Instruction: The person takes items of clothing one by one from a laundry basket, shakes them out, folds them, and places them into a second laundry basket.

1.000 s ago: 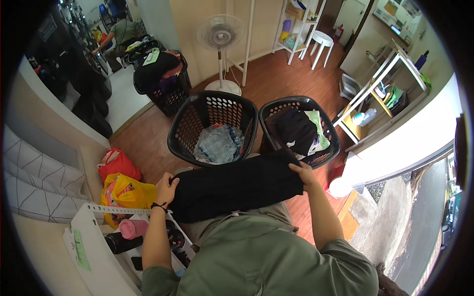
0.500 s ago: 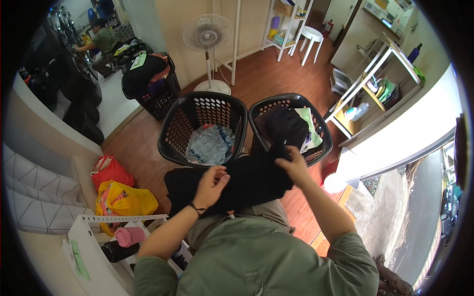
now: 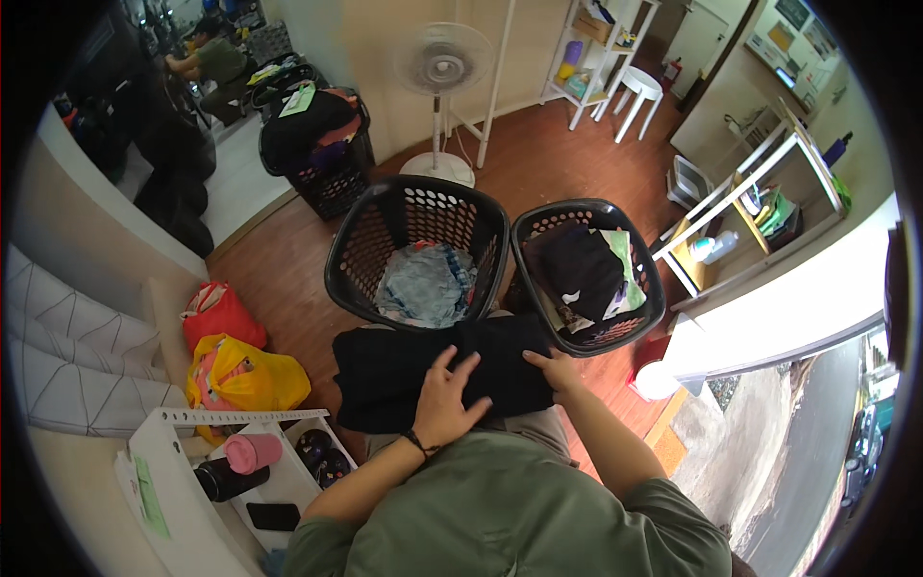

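Close to me, past my green shirt (image 3: 500, 510), a black cloth (image 3: 380, 375) lies flat across my lap, in front of the two baskets. My left hand (image 3: 447, 396) is over the middle of it with the fingers spread wide; I can't tell how hard it presses, if it does. My right hand (image 3: 556, 373) is at the cloth's right end, thumb on top, but I can't tell if it is pinching the edge. I think I am in the middle of folding and smoothing. Another fold would need the left hand to hold the cloth down flat and the right to get a good grip on the edge, or it could slip and crease. Farther out, the left basket (image 3: 358, 260) has pale blue clothes (image 3: 423, 288) low inside, and the right basket (image 3: 654, 303) is fuller, with dark clothes (image 3: 577, 269) on top.
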A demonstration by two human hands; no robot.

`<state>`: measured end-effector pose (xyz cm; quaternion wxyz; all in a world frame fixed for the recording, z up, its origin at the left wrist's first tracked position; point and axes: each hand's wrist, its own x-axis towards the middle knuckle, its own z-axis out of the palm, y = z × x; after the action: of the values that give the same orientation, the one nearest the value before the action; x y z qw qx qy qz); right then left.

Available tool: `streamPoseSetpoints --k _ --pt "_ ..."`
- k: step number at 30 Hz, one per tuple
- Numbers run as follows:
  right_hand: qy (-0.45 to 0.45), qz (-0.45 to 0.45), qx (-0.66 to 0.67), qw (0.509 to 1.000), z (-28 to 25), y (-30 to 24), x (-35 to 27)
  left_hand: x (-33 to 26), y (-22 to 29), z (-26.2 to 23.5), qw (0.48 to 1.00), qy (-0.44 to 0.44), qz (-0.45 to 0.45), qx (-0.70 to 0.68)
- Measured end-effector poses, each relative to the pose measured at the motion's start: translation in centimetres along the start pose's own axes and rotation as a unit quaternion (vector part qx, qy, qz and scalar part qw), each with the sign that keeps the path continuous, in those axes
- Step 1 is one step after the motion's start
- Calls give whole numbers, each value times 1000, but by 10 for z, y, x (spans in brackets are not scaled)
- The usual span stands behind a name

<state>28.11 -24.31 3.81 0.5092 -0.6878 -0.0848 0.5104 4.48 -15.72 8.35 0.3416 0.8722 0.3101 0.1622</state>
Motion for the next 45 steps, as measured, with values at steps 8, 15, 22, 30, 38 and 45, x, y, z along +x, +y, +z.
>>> streamPoseSetpoints --k 8,15,22,30,38,45 --pt "-182 -57 81 978 136 -79 -55 -38 -36 -7 914 -35 -73 -397" --pt "-337 -303 -203 868 234 -37 -60 -103 -106 22 506 213 -243 -800" --pt "-202 112 74 970 205 0 -21 -78 -77 -29 441 146 -189 -865" --pt "-210 106 176 956 169 -78 -26 -29 -47 -63 549 -47 -153 -820" --pt "-28 -246 302 920 68 -194 -7 28 -137 -33 939 31 -146 -309" --pt "69 -283 399 869 -112 -214 65 31 -154 -39 987 118 -86 69"
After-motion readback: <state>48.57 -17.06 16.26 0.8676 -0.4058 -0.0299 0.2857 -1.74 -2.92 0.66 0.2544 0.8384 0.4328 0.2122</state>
